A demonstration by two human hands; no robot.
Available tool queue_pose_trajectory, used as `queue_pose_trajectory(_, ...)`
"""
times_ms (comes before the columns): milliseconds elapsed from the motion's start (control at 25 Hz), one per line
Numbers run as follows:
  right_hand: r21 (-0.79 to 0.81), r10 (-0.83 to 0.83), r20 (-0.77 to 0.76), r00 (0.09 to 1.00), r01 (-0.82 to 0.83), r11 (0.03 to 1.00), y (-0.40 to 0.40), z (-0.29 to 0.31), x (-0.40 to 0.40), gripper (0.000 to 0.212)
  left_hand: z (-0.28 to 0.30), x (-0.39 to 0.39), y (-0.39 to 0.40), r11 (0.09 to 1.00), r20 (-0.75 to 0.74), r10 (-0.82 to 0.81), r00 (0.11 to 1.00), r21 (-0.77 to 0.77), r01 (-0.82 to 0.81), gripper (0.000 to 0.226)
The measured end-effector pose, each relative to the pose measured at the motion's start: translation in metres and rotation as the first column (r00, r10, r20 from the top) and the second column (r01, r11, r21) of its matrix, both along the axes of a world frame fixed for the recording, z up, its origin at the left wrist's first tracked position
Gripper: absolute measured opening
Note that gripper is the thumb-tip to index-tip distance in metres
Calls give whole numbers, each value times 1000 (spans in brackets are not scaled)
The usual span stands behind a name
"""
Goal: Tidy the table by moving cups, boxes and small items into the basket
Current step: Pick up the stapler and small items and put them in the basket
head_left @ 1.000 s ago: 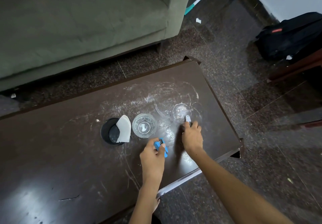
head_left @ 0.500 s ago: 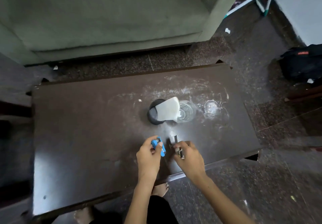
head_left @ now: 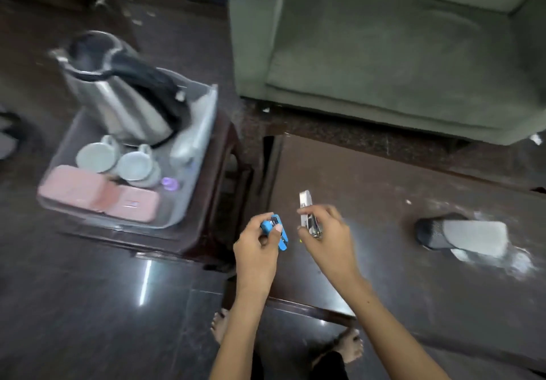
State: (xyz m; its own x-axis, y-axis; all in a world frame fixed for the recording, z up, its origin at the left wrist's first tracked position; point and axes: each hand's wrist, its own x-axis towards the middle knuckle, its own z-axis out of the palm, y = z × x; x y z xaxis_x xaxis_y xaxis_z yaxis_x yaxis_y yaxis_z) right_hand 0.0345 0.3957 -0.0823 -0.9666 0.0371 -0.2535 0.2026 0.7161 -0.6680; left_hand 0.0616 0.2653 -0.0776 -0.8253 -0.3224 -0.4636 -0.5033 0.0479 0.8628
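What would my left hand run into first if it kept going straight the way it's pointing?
Probably nothing close: the left hand, gripping the blue item, points up along the gap between the table and the stool. Depth is unclear; the basket lies off left.

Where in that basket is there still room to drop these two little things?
The basket has a bare strip along its right wall, between the white cups and pink boxes and the rim. The far end is filled by the kettle.

Green sofa (head_left: 399,39) behind, dark polished floor (head_left: 88,305), bare feet (head_left: 350,345) below.
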Motion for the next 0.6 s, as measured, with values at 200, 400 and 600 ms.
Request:
queue_pose_trajectory(200, -102, 136, -39, 990, -139, 985, -137, 14, -33, 29, 13, -5, -129, 982, -22, 186, 982, -23, -187, 18)
queue_pose_trajectory(400, -40, 251, 38, 967, -250, 967, -215, 11, -51, 29, 6, -7, -202, 955, -6, 296, 955, -12, -296, 15)
queue_pose_trajectory(600, 39, 280, 267, 922, -301, 953, -256, 13, -71, 14, 0, -3, -231, 932, 30, 360, 932, 21, -361, 22)
